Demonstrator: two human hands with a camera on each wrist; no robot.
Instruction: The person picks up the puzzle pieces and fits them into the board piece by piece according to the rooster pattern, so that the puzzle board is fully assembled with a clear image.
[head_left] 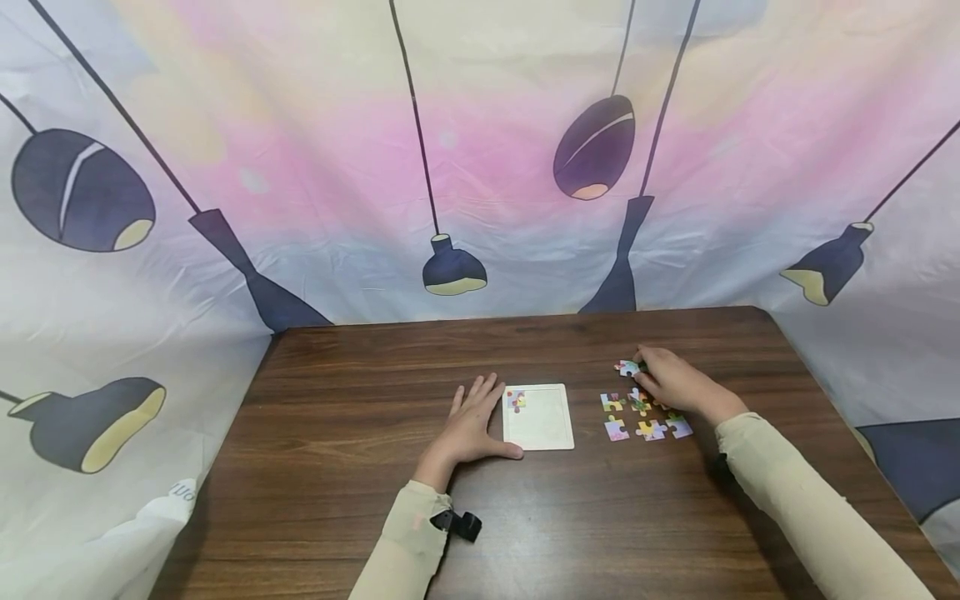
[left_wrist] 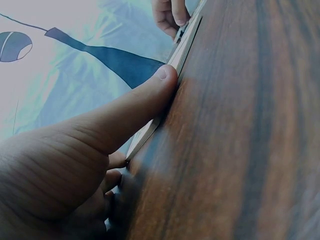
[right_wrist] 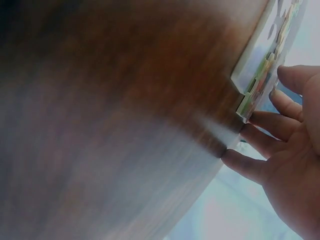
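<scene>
A square white puzzle tray lies on the table, with a small colourful fitted patch in its upper left corner. My left hand rests against the tray's left side, fingers stretched out and thumb along the near edge; the left wrist view shows that thumb touching the rim. To the right, my right hand pinches a puzzle piece between thumb and fingers at the far side of the loose pieces. In the right wrist view, the fingertips touch a piece's edge and the tabletop.
Several loose jigsaw pieces lie in a group right of the tray, some partly under the right hand. The brown wooden table ends at a fabric backdrop printed with hanging lamps. A black strap is on the left wrist.
</scene>
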